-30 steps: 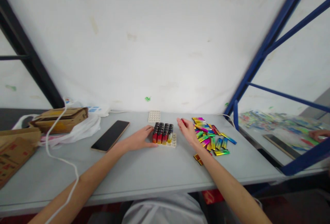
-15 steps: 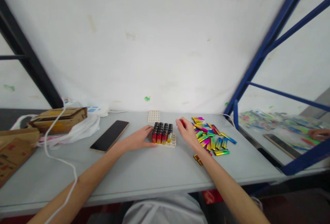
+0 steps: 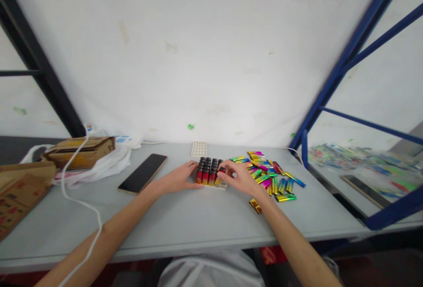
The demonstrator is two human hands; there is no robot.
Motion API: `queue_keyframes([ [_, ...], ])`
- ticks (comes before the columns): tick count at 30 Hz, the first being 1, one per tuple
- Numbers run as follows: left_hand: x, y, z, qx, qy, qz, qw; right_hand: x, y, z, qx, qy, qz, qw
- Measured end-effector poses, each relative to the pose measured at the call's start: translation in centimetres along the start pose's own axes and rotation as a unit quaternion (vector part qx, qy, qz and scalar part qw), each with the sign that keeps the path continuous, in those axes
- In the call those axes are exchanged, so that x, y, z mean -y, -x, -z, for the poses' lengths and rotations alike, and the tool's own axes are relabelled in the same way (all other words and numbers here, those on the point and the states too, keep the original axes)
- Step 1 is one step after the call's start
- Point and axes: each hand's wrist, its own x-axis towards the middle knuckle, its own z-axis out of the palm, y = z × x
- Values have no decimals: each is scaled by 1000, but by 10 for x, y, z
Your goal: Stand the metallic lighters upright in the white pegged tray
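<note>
A white tray (image 3: 212, 186) with round sockets stands on the table, holding rows of upright lighters (image 3: 205, 174) with black tops and shiny red-to-yellow bodies. My left hand (image 3: 180, 176) grips the tray's left side, thumb at the front corner and fingers behind. My right hand (image 3: 236, 176) is at the tray's right side, thumb and fingers pinched round a black-topped lighter (image 3: 222, 170). That lighter's lower part is blurred, so I cannot tell whether it is seated in a socket. Right of this hand lies a loose pile of shiny multicoloured lighter-sized pieces (image 3: 264, 173).
An empty white socketed tray (image 3: 198, 149) lies near the wall. A phone (image 3: 143, 173) is to the left, beyond it plastic bags and cardboard boxes (image 3: 86, 151). A white cable (image 3: 94, 210) crosses my left forearm. Two golden pieces (image 3: 255, 205) lie near my right forearm. A blue frame (image 3: 312, 115) stands right.
My right hand has moved left from beside the pile to the tray's right side, bringing the lighter with it. My left hand stays at the tray. The view has shifted slightly.
</note>
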Motion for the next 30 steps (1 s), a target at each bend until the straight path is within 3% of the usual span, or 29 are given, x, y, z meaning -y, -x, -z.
queue_keyframes([
  [23,1,1,0,-3,4,-1,1000,2,2,7,61,-20,0,998],
  [30,2,1,-1,-1,-4,1,1000,-10,-1,-1,2,31,35,999],
])
